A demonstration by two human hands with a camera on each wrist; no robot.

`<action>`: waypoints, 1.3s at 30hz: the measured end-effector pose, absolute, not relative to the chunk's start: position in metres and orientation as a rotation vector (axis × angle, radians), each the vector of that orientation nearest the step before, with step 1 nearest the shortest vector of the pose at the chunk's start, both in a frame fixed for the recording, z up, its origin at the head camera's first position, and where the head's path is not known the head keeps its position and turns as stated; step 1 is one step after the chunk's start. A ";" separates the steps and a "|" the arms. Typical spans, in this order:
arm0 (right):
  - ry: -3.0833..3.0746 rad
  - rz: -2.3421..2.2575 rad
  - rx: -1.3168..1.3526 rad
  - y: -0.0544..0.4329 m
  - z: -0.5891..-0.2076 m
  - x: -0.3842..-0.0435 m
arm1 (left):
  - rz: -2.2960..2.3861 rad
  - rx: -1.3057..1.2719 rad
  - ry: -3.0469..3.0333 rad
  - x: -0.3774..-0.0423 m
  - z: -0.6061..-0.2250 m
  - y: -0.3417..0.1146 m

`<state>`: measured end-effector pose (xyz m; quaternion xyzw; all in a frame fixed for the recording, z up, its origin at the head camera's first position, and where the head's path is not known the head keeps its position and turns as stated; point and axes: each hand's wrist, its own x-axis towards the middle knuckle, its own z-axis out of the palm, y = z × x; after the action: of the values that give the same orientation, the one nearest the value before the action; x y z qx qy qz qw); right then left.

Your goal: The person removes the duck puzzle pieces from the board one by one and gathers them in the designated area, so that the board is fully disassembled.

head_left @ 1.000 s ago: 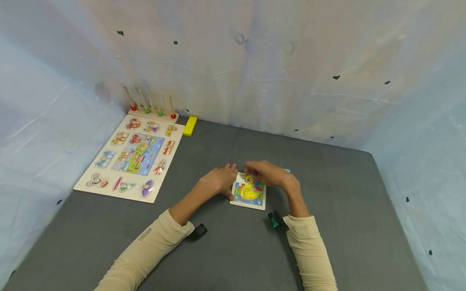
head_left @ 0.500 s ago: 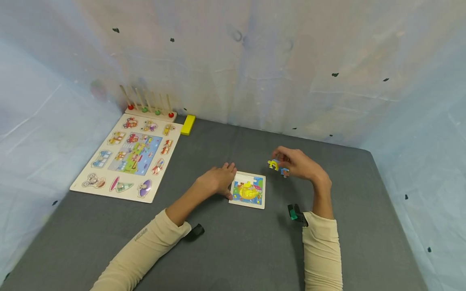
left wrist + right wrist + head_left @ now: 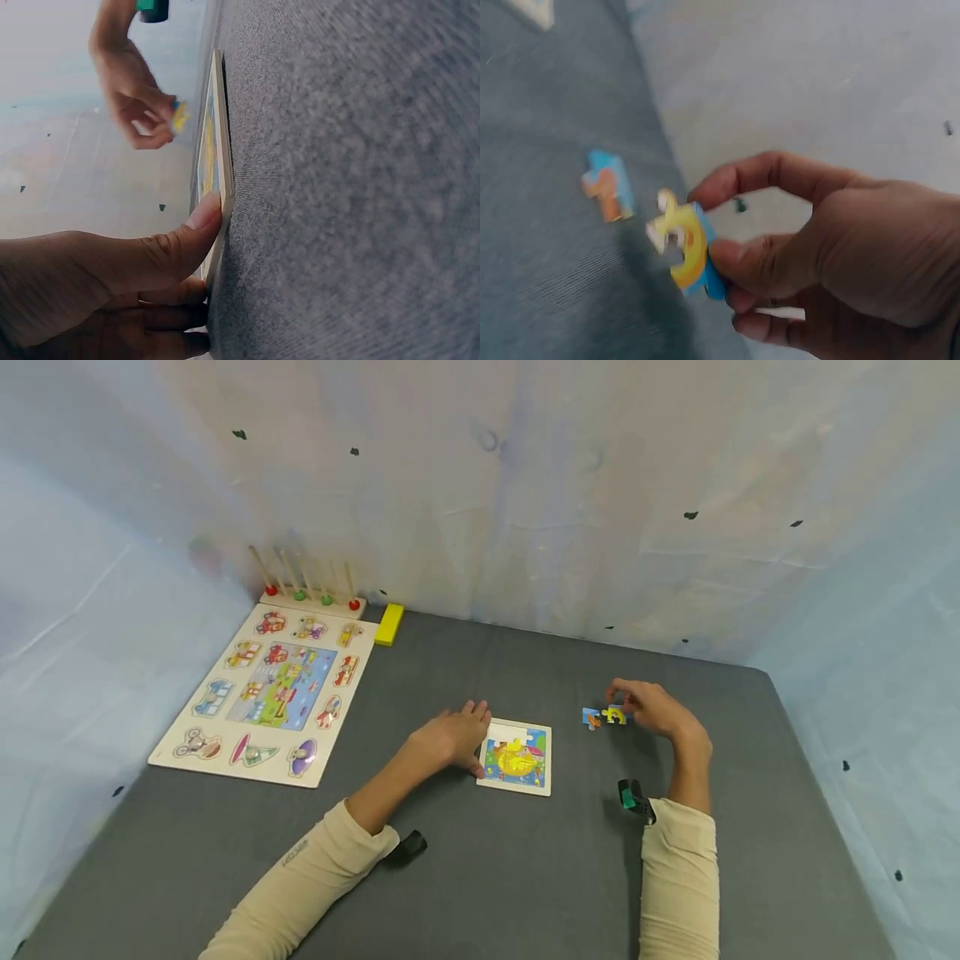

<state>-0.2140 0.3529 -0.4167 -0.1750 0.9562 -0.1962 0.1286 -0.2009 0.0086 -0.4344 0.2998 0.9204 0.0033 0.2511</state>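
Note:
A small jigsaw puzzle (image 3: 525,764) of a yellow duck lies in a pale wooden frame, with a gap in its upper left part. My left hand (image 3: 452,737) rests along the frame's left side, fingers stretched away and the thumb (image 3: 180,244) on the edge near the front corner. To the right of the frame, my right hand (image 3: 654,706) pinches a yellow and blue puzzle piece (image 3: 690,251) between thumb and fingers, above the table. A second puzzle piece (image 3: 592,718), blue and orange, lies on the table just left of it.
A large wooden peg puzzle board (image 3: 310,770) with vehicle and toy shapes lies at the left. Behind it stands a bead rack (image 3: 318,604) with upright pegs, and a yellow block (image 3: 389,625) is beside them. Pale sheeting (image 3: 480,510) borders the grey table (image 3: 510,877).
My right hand has moved right, away from the frame, carrying the yellow and blue piece. The blue and orange piece has come into clear view. My left hand stays at the frame.

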 end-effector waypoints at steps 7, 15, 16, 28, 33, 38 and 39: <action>2.773 -0.509 -0.422 0.361 -0.428 -0.223 | 0.052 0.807 2.509 -0.202 -0.430 0.011; 2.746 -0.471 -0.366 0.368 -0.427 -0.221 | 0.040 0.787 2.500 -0.203 -0.433 0.015; 2.744 -0.468 -0.376 0.368 -0.427 -0.221 | 0.041 0.790 2.499 -0.203 -0.434 0.015; 2.734 -0.462 -0.401 0.359 -0.434 -0.225 | 0.001 0.786 2.522 -0.202 -0.437 0.007; 2.685 -0.459 -0.316 0.357 -0.431 -0.221 | 0.021 0.783 2.503 -0.201 -0.436 0.007; 2.666 -0.449 -0.304 0.358 -0.421 -0.217 | 0.034 0.777 2.498 -0.200 -0.436 0.011; 2.670 -0.446 -0.317 0.358 -0.419 -0.216 | 0.030 0.778 2.498 -0.200 -0.436 0.011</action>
<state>-0.2162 0.3579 -0.4186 -0.1140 0.9585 -0.1602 0.2064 -0.1998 0.0114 -0.4361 0.2872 0.9220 0.0110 0.2595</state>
